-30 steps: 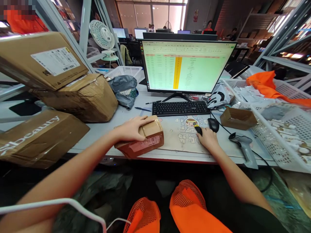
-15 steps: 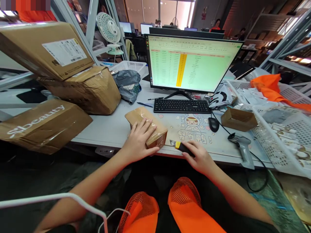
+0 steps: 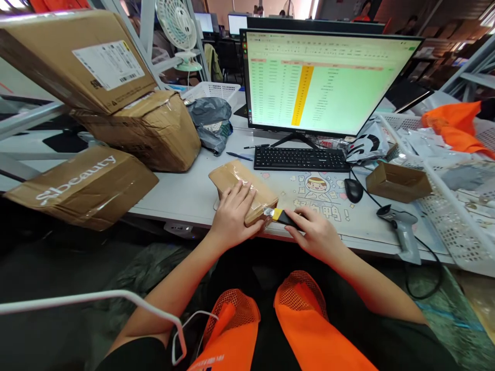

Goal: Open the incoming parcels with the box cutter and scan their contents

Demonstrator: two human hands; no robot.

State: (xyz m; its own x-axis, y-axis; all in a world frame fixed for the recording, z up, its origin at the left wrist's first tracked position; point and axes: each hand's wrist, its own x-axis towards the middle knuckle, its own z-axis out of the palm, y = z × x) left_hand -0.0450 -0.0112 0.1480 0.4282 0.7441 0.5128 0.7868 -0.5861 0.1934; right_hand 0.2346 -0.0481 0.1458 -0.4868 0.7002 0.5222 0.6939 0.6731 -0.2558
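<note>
Here at the front edge of the desk (image 3: 181, 195), left of its middle, sits the small cardboard box (image 3: 263, 196), taped along the top, and the left hand (image 3: 233, 214) has it firmly: fingers spread over the top, thumb down the near side, grip closed on the carton. Across from it, the right hand (image 3: 319, 234) wraps its grip around the utility knife (image 3: 281, 216), yellow nose forward, blade right up at the box's right end; whether the tip is biting in, you cannot tell from this angle! Just behind, a blue pen (image 3: 238, 156) lies beside the black keyboard (image 3: 301, 159), with the lit monitor (image 3: 328, 82) standing toward the back edge. Over to the right we go: the mouse (image 3: 353, 191) on the cartoon-printed mat (image 3: 317, 186), a small open carton (image 3: 398, 182), then the grey scanner (image 3: 404, 224) down at the front edge, and a white basket (image 3: 454, 221) along the right edge. And on the left side, a grey plastic bag (image 3: 211, 121), two stacked boxes (image 3: 154, 136), the upper one labelled, and near the front left corner, a long brown box (image 3: 88, 193) lettered in white!
</note>
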